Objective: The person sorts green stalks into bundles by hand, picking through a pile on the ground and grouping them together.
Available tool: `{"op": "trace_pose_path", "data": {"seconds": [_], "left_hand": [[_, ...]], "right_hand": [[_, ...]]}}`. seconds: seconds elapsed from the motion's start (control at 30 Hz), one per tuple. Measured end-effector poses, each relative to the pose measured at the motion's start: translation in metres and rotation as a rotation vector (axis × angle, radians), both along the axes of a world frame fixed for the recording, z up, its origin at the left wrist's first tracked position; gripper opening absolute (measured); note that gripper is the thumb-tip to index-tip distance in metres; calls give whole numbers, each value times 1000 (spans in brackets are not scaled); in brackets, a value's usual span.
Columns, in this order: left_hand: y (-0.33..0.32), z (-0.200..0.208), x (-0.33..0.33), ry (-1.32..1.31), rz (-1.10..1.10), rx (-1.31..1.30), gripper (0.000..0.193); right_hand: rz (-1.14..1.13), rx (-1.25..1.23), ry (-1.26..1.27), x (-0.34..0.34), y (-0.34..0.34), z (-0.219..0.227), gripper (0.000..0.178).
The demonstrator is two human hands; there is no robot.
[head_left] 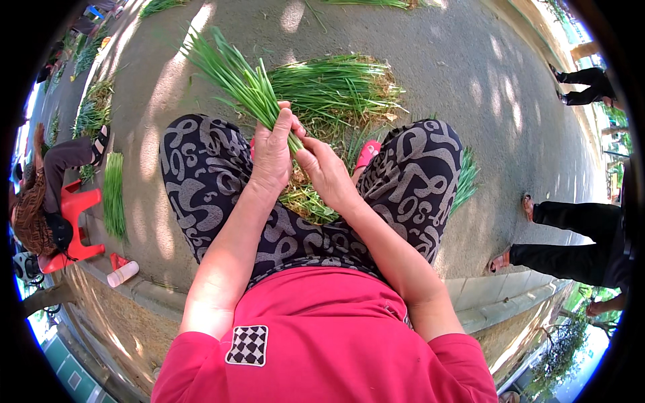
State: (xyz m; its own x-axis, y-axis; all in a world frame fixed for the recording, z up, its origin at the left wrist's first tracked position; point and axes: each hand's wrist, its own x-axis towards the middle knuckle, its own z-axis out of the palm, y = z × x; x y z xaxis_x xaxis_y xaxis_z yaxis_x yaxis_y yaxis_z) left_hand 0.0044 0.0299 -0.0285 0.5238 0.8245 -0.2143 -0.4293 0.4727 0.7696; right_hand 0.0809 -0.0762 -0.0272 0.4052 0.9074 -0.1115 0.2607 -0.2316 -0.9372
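Pink shirt (pixel 322 342) fills the space nearest me, well behind both hands, with patterned trousers (pixel 208 178) spread on either side of them. The left hand (pixel 272 151) is clamped around a bunch of green stalks (pixel 235 77); the leafy tips fan out beyond that hand, away and to the left. The right hand (pixel 327 171) rests just beside it, thumb and fingers curled at the stem ends; I can't tell whether they pinch anything.

Beyond the hands, a big pile of stalks (pixel 336 87) lies on the ground (pixel 463 87). Lower, between the knees, are loose trimmings (pixel 306 203). Well left of the left hand lies a long green bundle (pixel 114 195), near a red stool (pixel 75 218).

If the left hand loosens, I'd expect the slim stalks to slide and the bunch to splay. Squeezing too hard could bruise them, and a sharp tug from the right hand might snap good stems.
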Motion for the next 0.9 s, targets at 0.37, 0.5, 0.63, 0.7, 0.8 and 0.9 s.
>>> {"op": "trace_pose_path", "data": {"seconds": [0.37, 0.5, 0.63, 0.7, 0.8, 0.9], "left_hand": [[7, 5, -6, 99, -126, -149, 29], [18, 11, -10, 99, -37, -135, 29], [22, 13, -11, 142, 47, -57, 30], [22, 12, -11, 158, 68, 8, 32], [24, 8, -11, 160, 101, 115, 32], [23, 7, -11, 195, 118, 203, 31]], "right_hand": [[216, -182, -40, 1, -7, 11, 26], [360, -378, -66, 5, -12, 15, 26], [464, -440, -176, 8, -16, 10, 25], [463, -399, -251, 8, -21, 0, 24], [468, -439, -324, 9, -24, -8, 18], [458, -504, -340, 9, -21, -4, 12]]}}
